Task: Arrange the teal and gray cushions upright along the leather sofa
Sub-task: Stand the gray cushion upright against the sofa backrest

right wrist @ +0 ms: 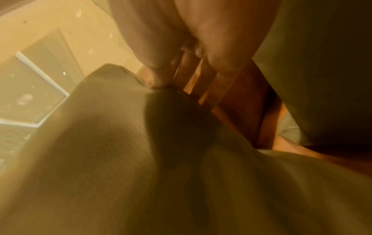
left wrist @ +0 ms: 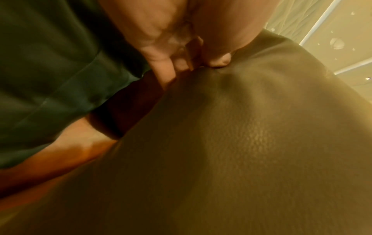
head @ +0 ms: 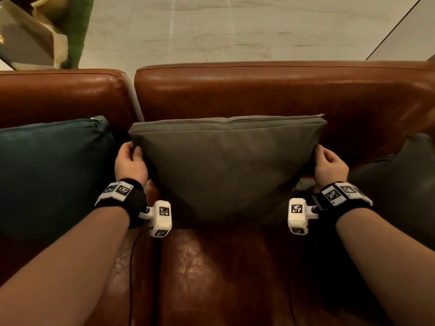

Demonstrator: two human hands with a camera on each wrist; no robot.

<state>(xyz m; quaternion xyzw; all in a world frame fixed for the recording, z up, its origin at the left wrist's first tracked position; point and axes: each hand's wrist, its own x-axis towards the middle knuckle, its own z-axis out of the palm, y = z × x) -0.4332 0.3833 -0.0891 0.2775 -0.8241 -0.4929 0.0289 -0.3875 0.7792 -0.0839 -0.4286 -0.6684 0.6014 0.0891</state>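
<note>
1. While the gray cushion (head: 226, 165) stands upright on the sofa (head: 259, 90) seat, leaning against the backrest, both hands grip it by its upper side edges.
2. The left hand (head: 130, 162) pinches the cushion's left edge: in the left wrist view the thumb (left wrist: 219, 61) presses the front face and the curled fingers (left wrist: 161, 70) wrap behind the fabric.
3. The right hand (head: 330, 167) pinches the right edge in the same way; in the right wrist view its thumb (right wrist: 155, 79) dents the fabric while the fingers (right wrist: 221, 74) reach behind.
4. A teal cushion (head: 51, 175) stands just left of the gray one, close beside the left hand, and is cut off by the picture's left edge.
5. A dark cushion (head: 404, 184) lies at the far right, partly cut off; its colour is hard to make out in the dim light.
6. Both wrist views are blurred and tinted orange, so fingertips behind the gray cushion are hidden.
7. Whether the gray cushion's bottom edge rests fully on the seat cannot be told, since shadow covers it.
8. Each wrist carries a black band (head: 127, 196) with white marker blocks.
</note>
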